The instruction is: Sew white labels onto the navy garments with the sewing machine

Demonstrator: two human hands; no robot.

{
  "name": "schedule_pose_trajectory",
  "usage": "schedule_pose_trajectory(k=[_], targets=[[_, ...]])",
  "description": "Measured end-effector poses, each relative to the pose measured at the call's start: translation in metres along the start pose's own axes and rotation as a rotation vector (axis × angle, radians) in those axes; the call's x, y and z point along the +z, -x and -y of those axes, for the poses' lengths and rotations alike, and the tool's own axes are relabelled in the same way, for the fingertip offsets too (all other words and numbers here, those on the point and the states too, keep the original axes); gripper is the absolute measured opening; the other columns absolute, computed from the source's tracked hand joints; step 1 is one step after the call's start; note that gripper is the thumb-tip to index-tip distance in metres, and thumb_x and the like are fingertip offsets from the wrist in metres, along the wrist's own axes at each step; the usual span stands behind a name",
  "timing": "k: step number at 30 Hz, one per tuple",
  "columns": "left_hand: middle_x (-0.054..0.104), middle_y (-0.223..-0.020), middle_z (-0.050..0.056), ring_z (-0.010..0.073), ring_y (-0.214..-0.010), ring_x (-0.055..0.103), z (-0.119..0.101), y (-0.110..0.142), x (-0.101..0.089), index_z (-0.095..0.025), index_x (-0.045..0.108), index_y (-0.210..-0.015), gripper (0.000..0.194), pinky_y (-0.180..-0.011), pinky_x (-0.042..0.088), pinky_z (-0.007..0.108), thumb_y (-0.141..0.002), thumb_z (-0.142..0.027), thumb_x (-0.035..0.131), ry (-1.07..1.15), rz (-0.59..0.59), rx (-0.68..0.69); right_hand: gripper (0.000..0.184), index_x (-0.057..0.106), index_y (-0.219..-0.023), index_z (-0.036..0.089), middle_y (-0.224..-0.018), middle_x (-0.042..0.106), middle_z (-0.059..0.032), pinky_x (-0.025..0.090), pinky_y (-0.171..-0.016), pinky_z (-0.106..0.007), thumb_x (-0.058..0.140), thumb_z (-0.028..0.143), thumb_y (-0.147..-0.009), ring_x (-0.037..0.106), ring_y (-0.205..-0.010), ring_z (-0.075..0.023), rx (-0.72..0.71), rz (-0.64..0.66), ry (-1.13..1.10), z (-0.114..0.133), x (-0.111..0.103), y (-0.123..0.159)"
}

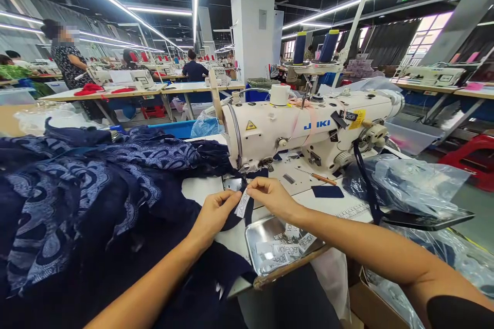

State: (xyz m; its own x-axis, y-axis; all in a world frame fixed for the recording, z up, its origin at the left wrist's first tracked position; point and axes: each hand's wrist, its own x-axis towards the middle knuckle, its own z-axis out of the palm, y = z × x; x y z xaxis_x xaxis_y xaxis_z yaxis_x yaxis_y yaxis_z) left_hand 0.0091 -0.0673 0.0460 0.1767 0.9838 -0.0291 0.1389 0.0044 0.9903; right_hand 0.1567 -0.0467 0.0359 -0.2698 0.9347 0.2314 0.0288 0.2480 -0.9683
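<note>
Both of my hands meet just in front of the needle area of a white sewing machine [270,123]. A white label [242,204] with grey lettering is pinched between them. My left hand [216,211] is closed at the label's left edge, fingertips together. My right hand [276,198] is closed at its upper right corner. Dark navy fabric [249,211] lies under and behind the label, near the presser foot. A metal tray [252,247] holding several loose white labels sits below my right forearm. Patterned navy garments [96,190] are heaped to the left.
An orange-handled pointed tool [324,180] and a navy fabric piece [328,192] lie on the machine bed. At right are a phone-like dark slab [428,219] and clear plastic bags [420,180]. A person [69,61] stands at the far left, behind another table.
</note>
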Motion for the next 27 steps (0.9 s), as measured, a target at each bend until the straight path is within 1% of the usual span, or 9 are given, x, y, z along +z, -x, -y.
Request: schedule_pose_trajectory(k=[2,4,8,11,15,20,24,27], targets=[[0.043,-0.051,-0.005,0.0069,-0.050,0.034,0.000,0.001,0.001,-0.014,0.059,-0.059,0.031,-0.048,0.025,0.020,-0.058,-0.044,0.064,-0.012,-0.012,0.004,0.011,0.054,-0.061,0.016,-0.061,0.051,0.0037,0.036,-0.063,-0.025,0.054,0.024,-0.069,0.046,-0.061,-0.0098,-0.013,-0.029,-0.005,-0.003,0.002,-0.001],[0.044,-0.051,-0.005,0.0067,-0.050,0.034,0.001,0.001,0.003,-0.013,0.060,-0.062,0.029,-0.048,0.024,0.020,-0.056,-0.041,0.067,-0.022,-0.050,-0.003,0.012,0.054,-0.061,0.016,-0.060,0.050,0.0041,0.036,-0.062,-0.024,0.053,0.025,-0.068,0.045,-0.060,-0.0095,-0.020,-0.061,-0.003,-0.006,0.004,-0.001],[0.046,-0.051,-0.005,0.0063,-0.048,0.034,0.005,0.001,0.005,-0.013,0.060,-0.060,0.028,-0.047,0.023,0.020,-0.056,-0.041,0.066,0.005,-0.115,-0.051,0.009,0.054,-0.064,0.016,-0.060,0.051,0.0044,0.036,-0.062,-0.024,0.055,0.025,-0.066,0.046,-0.060,-0.0094,0.005,-0.108,-0.055,-0.009,0.008,0.001],[0.049,-0.051,-0.004,0.0064,-0.048,0.037,0.006,0.000,0.004,-0.014,0.061,-0.061,0.027,-0.047,0.025,0.019,-0.054,-0.039,0.067,0.054,-0.115,-0.101,0.011,0.055,-0.069,0.016,-0.064,0.053,0.0043,0.037,-0.064,-0.024,0.059,0.024,-0.063,0.048,-0.063,-0.0097,0.051,-0.086,-0.150,-0.009,0.008,0.000],[0.054,-0.053,-0.003,0.0070,-0.050,0.041,0.004,0.000,0.004,-0.014,0.063,-0.061,0.026,-0.048,0.028,0.019,-0.052,-0.037,0.069,0.114,-0.105,-0.119,0.012,0.056,-0.062,0.016,-0.061,0.051,0.0043,0.034,-0.063,-0.024,0.060,0.027,-0.063,0.044,-0.062,-0.0090,0.095,-0.023,-0.189,-0.008,0.006,-0.001],[0.058,-0.056,-0.002,0.0077,-0.051,0.044,0.006,-0.001,0.004,-0.014,0.065,-0.064,0.027,-0.048,0.030,0.019,-0.051,-0.036,0.071,0.154,-0.093,-0.122,0.014,0.055,-0.059,0.016,-0.059,0.047,0.0051,0.032,-0.063,-0.024,0.061,0.028,-0.062,0.040,-0.061,-0.0084,0.159,-0.082,-0.266,-0.009,0.008,0.000],[0.060,-0.058,-0.002,0.0077,-0.052,0.047,0.010,-0.004,0.002,-0.015,0.066,-0.067,0.027,-0.050,0.033,0.018,-0.051,-0.036,0.072,0.179,-0.069,-0.140,0.013,0.055,-0.059,0.016,-0.060,0.048,0.0051,0.031,-0.064,-0.024,0.061,0.027,-0.062,0.040,-0.060,-0.0080,0.201,-0.085,-0.320,-0.011,0.009,0.000],[0.061,-0.057,-0.002,0.0085,-0.052,0.049,0.009,-0.005,0.003,-0.016,0.066,-0.065,0.026,-0.050,0.034,0.019,-0.050,-0.035,0.073,0.192,-0.068,-0.166,0.014,0.054,-0.057,0.016,-0.057,0.047,0.0057,0.032,-0.063,-0.024,0.061,0.027,-0.062,0.040,-0.059,-0.0079,0.199,-0.081,-0.322,-0.012,0.010,0.000]])
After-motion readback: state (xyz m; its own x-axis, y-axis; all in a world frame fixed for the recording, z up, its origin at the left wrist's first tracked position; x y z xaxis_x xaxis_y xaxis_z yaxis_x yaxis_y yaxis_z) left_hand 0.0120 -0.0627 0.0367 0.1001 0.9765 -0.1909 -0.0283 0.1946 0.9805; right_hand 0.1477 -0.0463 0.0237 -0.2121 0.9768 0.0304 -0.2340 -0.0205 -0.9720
